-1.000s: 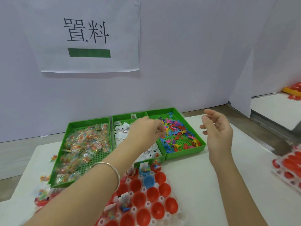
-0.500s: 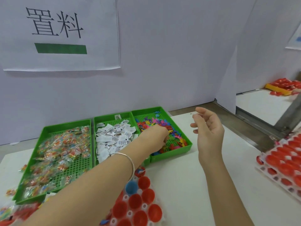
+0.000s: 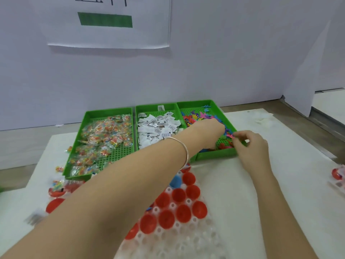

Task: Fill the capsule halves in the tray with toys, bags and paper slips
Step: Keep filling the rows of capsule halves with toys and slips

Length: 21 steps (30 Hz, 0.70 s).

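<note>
Bright, flat, diffuse lighting.
Soft shadow fell under the wall sign (image 3: 112, 34); frame edges and the near capsule tray (image 3: 186, 243) were blurred.

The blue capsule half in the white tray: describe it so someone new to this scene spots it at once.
Three green bins line the back of the table; in front of them lies a white perforated tray of capsule halves. Near its far end, beside the left forearm below the bracelet, sits the blue capsule half, the only blue one among red halves.

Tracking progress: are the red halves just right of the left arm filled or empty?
Empty: the red halves show bare red insides, nothing in them.
</note>
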Motion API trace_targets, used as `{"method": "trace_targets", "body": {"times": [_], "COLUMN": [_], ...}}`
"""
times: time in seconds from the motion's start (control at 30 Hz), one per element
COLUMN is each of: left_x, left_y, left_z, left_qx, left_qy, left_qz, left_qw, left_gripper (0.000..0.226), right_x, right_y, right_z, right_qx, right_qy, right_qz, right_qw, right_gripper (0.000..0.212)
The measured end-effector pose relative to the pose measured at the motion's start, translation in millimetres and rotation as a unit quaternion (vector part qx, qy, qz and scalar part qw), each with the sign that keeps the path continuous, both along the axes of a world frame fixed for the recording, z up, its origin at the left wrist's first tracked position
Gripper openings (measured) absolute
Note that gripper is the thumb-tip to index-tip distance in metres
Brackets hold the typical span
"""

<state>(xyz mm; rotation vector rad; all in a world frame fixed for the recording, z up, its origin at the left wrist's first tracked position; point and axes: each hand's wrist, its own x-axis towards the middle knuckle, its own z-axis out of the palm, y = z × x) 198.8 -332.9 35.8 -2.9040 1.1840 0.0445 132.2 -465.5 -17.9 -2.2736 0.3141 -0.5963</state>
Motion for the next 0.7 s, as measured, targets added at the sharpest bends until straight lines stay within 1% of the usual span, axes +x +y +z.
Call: {"method": "trace_targets", "body": {"times": [0.07,0.1,0.17,0.2,0.23,0.3,0.43,0.5,0.57,0.6,0.67,0.7], "left_x": [0.4,0.3,3.6,5.4,7.5,13.0,22.7,25.7,24.9,23.9,20.3,17.6], "left_y": [-1.1,-0.7,-1.7,-1.8,-2.0,-1.1,6.3,12.3,19.4,23.0,31.0,34.9], "left_z": [1.9,3.3,3.3,1.6,-0.7,-4.9,-5.5,-6.3,-7.1,-7.0,-5.8,-4.7], "left_qx": [0.003,0.001,-0.007,-0.013,-0.018,-0.039,-0.129,-0.184,-0.269,-0.321,-0.419,-0.461], "left_qy": [0.012,0.017,0.037,0.046,0.054,0.074,0.131,0.162,0.208,0.232,0.288,0.319], "left_qz": [0.003,0.002,0.003,0.005,0.008,0.012,0.031,0.055,0.092,0.105,0.119,0.124], "left_qw": [1.000,1.000,0.999,0.999,0.998,0.996,0.983,0.968,0.936,0.912,0.853,0.819], "left_gripper": [0.033,0.029,0.010,0.010,0.018,0.023,0.020,0.015,0.009,0.012,0.016,0.015], "right_x": [3.1,3.9,4.8,5.2,5.5,6.4,4.7,3.2,1.2,0.8,0.9,0.8], "right_y": [0.8,0.9,-0.8,-2.6,-4.1,-5.4,-3.8,-1.3,4.3,7.5,13.8,16.6], "right_z": [-8.4,-9.7,-10.6,-11.8,-13.0,-13.5,-11.2,-8.8,-4.7,-2.0,3.2,6.0], "right_qx": [-0.082,-0.093,-0.089,-0.084,-0.078,-0.058,-0.026,-0.026,-0.052,-0.059,-0.037,0.006], "right_qy": [0.023,0.025,0.023,0.022,0.019,0.007,-0.011,-0.002,0.001,-0.005,-0.016,-0.023], "right_qz": [0.015,0.013,0.013,0.014,0.017,0.022,0.022,-0.010,-0.045,-0.044,-0.004,0.029], "right_qw": [0.996,0.995,0.996,0.996,0.997,0.998,0.999,1.000,0.998,0.997,0.999,0.999], "right_gripper": [0.016,0.016,0.016,0.016,0.016,0.016,0.015,0.015,0.015,0.016,0.019,0.019]}}
